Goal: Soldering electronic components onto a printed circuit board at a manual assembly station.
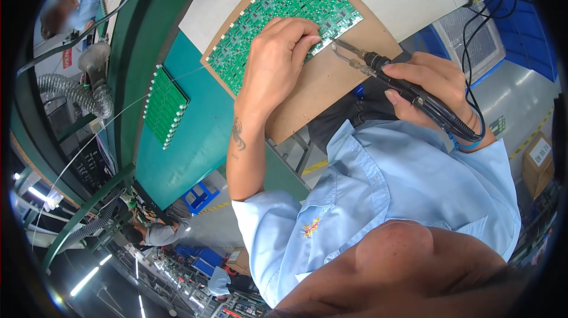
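My right hand is wrapped round a black pair of soldering tweezers, whose two metal tips point left at the near edge of a green circuit board panel. Over that panel, my left hand has thumb and forefinger pinched together close to the tips. A thin solder wire runs in from the left to the left hand, and its end at the fingertips is too small to make out. The panel, crowded with small parts, lies on a brown board that juts over the table edge.
A stack of green circuit boards rests on the teal mat at left. Black cables hang at the right, near a blue bin. A metal duct stands at far left. Other people work further off.
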